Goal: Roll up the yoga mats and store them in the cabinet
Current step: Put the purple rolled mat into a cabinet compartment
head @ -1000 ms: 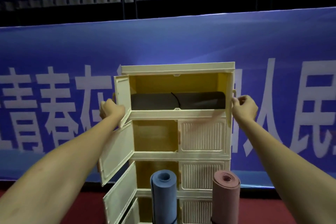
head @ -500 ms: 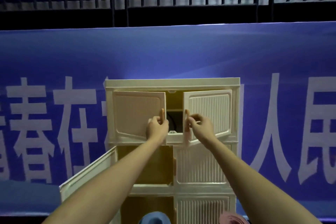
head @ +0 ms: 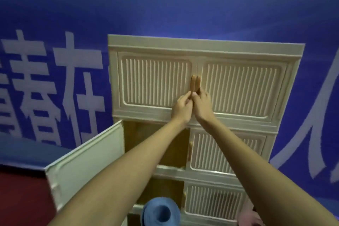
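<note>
The cream plastic cabinet [head: 205, 46] stands against a blue banner [head: 165, 5] with white characters, and its top compartment is shut: the left ribbed door [head: 156, 82] and the right ribbed door [head: 242, 88] meet at the middle, their two tan handles [head: 195, 83] side by side and touching, so nothing inside that compartment can be seen. In the tier below, the left door [head: 86, 163] swings wide open toward the camera and the compartment behind it [head: 176, 145] shows only its yellowish inner walls, while the right door of that tier [head: 225, 154] is closed. A third tier lower down also has its left side open and its right ribbed door [head: 212, 202] closed. A rolled blue yoga mat [head: 160, 213] stands on end in front of the cabinet at the bottom of the view, and the edge of a pink rolled mat [head: 245, 216] shows at the lower right, mostly cut off by the right arm. The left hand [head: 181, 108] has its fingers curled with the fingertips pinching the lower end of the left handle; the right hand [head: 202, 105] is likewise curled, its thumb and fingers on the lower end of the right handle. Half a second ago the two top doors were still ajar with a dark gap between them; now they are fully together, and the dark rolled mat seen in the top compartment a second ago is hidden behind them.
</note>
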Available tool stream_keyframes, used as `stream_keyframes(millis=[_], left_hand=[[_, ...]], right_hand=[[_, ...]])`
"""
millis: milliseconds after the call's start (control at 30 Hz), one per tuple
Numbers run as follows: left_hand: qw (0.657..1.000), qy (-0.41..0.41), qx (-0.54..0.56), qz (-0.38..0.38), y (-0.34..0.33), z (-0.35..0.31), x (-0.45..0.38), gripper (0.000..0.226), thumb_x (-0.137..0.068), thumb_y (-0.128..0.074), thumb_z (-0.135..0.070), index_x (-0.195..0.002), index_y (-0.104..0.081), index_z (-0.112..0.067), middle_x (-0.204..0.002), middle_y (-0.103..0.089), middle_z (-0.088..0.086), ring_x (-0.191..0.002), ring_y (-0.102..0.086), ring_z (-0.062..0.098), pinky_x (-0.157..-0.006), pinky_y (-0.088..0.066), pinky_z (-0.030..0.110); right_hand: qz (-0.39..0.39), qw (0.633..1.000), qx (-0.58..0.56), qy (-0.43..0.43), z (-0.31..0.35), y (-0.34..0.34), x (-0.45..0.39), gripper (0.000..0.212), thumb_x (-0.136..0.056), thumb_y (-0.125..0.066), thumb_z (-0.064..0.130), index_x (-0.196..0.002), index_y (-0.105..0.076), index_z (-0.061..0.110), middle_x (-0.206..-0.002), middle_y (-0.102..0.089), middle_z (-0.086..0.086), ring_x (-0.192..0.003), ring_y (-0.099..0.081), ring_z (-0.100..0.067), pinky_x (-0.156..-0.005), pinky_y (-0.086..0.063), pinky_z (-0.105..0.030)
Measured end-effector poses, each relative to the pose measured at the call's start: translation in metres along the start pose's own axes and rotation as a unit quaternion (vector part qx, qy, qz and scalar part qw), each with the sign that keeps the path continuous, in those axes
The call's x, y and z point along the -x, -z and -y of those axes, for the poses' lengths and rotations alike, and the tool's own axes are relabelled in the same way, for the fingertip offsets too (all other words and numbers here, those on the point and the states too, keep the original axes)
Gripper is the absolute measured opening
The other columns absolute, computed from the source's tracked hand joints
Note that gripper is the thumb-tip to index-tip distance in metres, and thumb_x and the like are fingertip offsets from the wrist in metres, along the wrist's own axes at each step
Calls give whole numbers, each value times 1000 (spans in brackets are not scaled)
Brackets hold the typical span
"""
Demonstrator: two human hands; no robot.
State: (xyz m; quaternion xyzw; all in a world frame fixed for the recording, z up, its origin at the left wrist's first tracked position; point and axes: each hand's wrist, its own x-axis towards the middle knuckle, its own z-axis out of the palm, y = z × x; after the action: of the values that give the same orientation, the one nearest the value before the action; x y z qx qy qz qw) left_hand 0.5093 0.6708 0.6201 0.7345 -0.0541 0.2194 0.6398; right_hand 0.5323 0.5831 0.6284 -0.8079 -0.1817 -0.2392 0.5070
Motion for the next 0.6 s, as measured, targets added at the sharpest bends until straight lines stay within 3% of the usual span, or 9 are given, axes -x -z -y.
stream_keyframes(millis=[100, 167, 233, 300, 400, 467, 500, 567, 600], left_hand=[[992, 47, 113, -21, 15, 15, 59, 23, -97, -54, -29, -100, -74, -17, -106, -74, 11, -103, -68, 26, -97, -55, 42], [979, 70, 164, -100, 40, 37, 125, 21, -100, -55, -21, -92, -72, -13, -91, -72, 9, -89, -65, 18, -81, -51, 32], [964, 97, 155, -195, 72, 81, 209, 22, -102, -52, -22, -86, -67, -18, -81, -68, -1, -80, -63, 11, -73, -49, 27], [939, 138, 141, -281, 106, 128, 301, 21, -99, -51, -23, -91, -69, -15, -80, -70, -7, -79, -65, 7, -75, -51, 29], [879, 260, 157, -367, 163, 194, 422, 43, -106, -40, -6, -75, -70, -10, -62, -68, -9, -71, -61, 5, -67, -49, 17], [889, 330, -23, -316, 202, 248, 488, 43, -105, -41, -1, -77, -70, -15, -55, -66, -12, -65, -60, 3, -60, -47, 17], [893, 342, -85, -280, 218, 271, 512, 33, -101, -49, -10, -78, -68, -24, -61, -69, -12, -64, -61, 1, -63, -51, 25], [882, 390, -206, -166, 241, 320, 545, 17, -84, -52, -30, -75, -66, -32, -75, -72, -7, -73, -66, 14, -72, -54, 37], [871, 408, -249, -110, 250, 340, 557, 15, -78, -51, -34, -75, -65, -29, -80, -73, -5, -79, -67, 19, -76, -54, 39]], right_hand=[[-27, 994, -64, -82, 18, -22, 56, 47, -102, -45, 31, -143, -46, 8, -138, -54, -16, -128, -52, -30, -111, -40, -45], [17, 995, -51, -89, 30, -48, 122, 39, -101, -50, 28, -136, -52, 10, -129, -61, -11, -121, -56, -25, -107, -43, -41], [108, 992, -53, -47, 40, -77, 205, 31, -98, -55, 30, -120, -63, 11, -114, -66, -5, -107, -60, -16, -96, -46, -31], [254, 966, -56, 6, 45, -109, 290, 27, -92, -56, 35, -102, -69, 14, -97, -69, 3, -91, -60, -8, -83, -45, -22], [463, 886, -16, 28, 38, -170, 403, 35, -90, -51, 39, -85, -70, 11, -87, -69, -4, -82, -58, -11, -78, -42, -30], [531, 847, 11, 2, 17, -210, 462, 36, -93, -50, 41, -86, -70, 12, -91, -68, -7, -87, -58, -14, -82, -43, -34], [538, 842, 25, -44, 1, -226, 485, 34, -93, -50, 43, -87, -69, 16, -95, -67, -6, -92, -59, -17, -85, -44, -35], [531, 831, 80, -145, -46, -248, 520, 34, -96, -47, 43, -93, -69, 17, -104, -66, -7, -101, -60, -23, -92, -46, -37], [555, 800, 131, -185, -68, -255, 534, 37, -101, -45, 37, -106, -70, 10, -115, -66, -13, -110, -60, -27, -98, -45, -39]])
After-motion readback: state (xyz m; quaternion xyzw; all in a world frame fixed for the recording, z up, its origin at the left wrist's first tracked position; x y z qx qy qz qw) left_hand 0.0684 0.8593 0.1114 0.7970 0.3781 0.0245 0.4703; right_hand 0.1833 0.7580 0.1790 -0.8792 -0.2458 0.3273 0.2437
